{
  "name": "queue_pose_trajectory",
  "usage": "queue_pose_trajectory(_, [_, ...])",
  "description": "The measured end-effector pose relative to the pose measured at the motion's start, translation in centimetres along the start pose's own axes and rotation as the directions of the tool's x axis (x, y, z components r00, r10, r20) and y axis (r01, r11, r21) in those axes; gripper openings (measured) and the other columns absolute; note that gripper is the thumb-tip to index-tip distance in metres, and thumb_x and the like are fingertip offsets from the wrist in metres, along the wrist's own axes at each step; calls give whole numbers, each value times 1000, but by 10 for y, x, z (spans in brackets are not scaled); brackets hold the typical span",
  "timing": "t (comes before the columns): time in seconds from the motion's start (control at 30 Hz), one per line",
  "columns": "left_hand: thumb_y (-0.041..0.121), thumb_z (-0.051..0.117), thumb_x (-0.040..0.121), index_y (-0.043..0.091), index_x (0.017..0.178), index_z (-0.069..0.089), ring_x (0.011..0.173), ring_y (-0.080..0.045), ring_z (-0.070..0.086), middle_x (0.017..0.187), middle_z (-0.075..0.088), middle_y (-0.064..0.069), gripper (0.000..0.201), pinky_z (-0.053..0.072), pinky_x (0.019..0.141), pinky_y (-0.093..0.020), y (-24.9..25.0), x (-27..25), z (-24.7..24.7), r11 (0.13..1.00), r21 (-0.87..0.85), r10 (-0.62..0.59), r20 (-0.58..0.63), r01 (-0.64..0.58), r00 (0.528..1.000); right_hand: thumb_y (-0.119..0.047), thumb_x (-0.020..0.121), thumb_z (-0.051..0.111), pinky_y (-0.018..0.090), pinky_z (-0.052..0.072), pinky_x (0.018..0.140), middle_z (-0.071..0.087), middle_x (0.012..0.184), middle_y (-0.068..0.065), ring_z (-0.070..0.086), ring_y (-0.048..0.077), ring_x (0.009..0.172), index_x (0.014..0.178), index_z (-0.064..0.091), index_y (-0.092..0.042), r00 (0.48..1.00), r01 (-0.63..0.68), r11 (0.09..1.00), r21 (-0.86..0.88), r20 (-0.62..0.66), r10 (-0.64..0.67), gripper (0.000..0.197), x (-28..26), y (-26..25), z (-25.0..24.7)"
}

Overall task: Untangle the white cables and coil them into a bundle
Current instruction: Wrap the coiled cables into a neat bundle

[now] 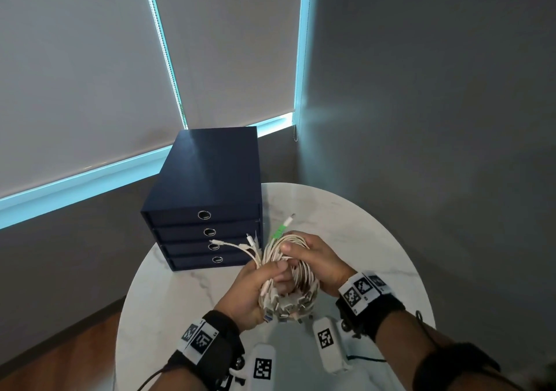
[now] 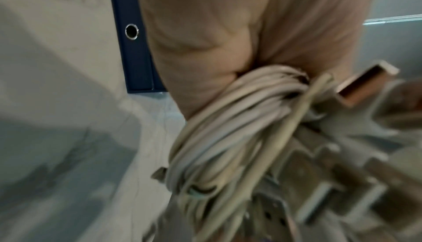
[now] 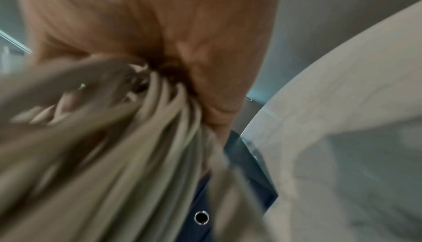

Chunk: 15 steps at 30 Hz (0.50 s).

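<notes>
A thick coil of white cables [image 1: 296, 276] hangs above the round marble table [image 1: 376, 240], held between both hands. My left hand [image 1: 258, 288] grips the coil's left side, thumb on top. My right hand [image 1: 316, 258] grips the right side, thumb pressed over the loops. Several small plug ends [image 1: 249, 241] stick out to the upper left, and one plug with a green tag [image 1: 281, 228] points up. USB plugs [image 1: 288, 311] bunch at the coil's bottom. The left wrist view shows the looped cables [image 2: 228, 128] against my palm, the right wrist view blurred cable strands [image 3: 160, 137].
A dark blue box with several drawers [image 1: 207, 207] stands on the table's back left, close behind the cables. The table edge curves round to the right. Grey blinds and a wall lie behind, and wooden floor [image 1: 60, 354] shows at lower left.
</notes>
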<state>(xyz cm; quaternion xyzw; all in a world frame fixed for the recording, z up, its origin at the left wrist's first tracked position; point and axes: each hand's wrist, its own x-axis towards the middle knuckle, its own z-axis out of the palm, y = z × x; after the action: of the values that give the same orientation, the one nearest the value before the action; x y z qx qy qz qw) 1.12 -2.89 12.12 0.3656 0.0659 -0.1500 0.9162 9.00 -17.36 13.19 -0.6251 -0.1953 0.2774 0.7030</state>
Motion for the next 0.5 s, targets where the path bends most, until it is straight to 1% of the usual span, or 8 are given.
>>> queue_pose_trajectory(0.1, [16,79,72,-3,103,59,55,-13,45,64,43,-4,41,43,53,-25,-6,4,2,999,25,30,-56,-29,998,-24,91,67,29,51,70,67,71,-1,63,15,69,83,70,-17,998,10,994,-104,-68,-17,11,1,-2,5])
queue_pose_trajectory(0.2, [14,80,76,-10,116,59,75,-30,60,87,58,-23,51,55,71,-40,-16,10,2,990,117,89,-125,-74,988,-28,91,67,22,50,52,69,65,1,64,10,54,81,70,-15,995,-41,981,-188,-93,24,17,5,-1,-2])
queue_pose_trajectory(0.27, [11,77,83,-12,117,60,88,-39,67,103,65,-30,44,57,82,-46,-19,11,2,976,189,138,-141,-110,980,-42,84,72,32,54,55,71,68,8,66,15,57,83,72,-13,990,-64,960,-274,-139,27,29,9,3,-7])
queue_pose_trajectory(0.3, [8,73,87,-8,117,63,94,-42,69,107,69,-29,35,57,87,-48,-20,12,1,958,255,173,-152,-130,973,-51,78,74,39,56,59,71,71,13,65,21,60,85,72,-12,986,-81,945,-318,-163,30,40,11,7,-9])
queue_pose_trajectory(0.33, [5,70,89,-4,114,66,98,-42,70,107,71,-27,27,56,90,-50,-20,13,-1,926,347,215,-171,-145,962,-57,73,75,42,55,60,70,69,14,63,27,59,87,72,-10,982,-108,931,-348,-186,44,49,13,10,-10])
queue_pose_trajectory(0.37, [3,68,91,0,110,69,97,-41,71,104,74,-24,20,56,90,-50,-21,15,-4,879,452,261,-187,-153,947,-59,71,75,38,52,55,67,63,11,59,27,54,87,71,-9,977,-128,921,-369,-204,54,52,14,12,-11])
queue_pose_trajectory(0.43, [-1,65,91,5,98,72,84,-30,72,92,76,-15,12,58,78,-41,-21,18,-10,766,624,339,-191,-153,921,-56,75,73,31,47,51,60,56,6,54,20,48,82,70,-9,971,-153,905,-397,-229,63,47,15,17,-11])
queue_pose_trajectory(0.5, [-3,62,90,9,90,72,71,-18,65,79,74,-5,16,52,66,-31,-22,19,-14,698,702,378,-196,-139,905,-53,80,72,32,49,54,63,59,6,57,18,51,82,71,-13,969,-139,913,-383,-242,46,40,13,22,-9])
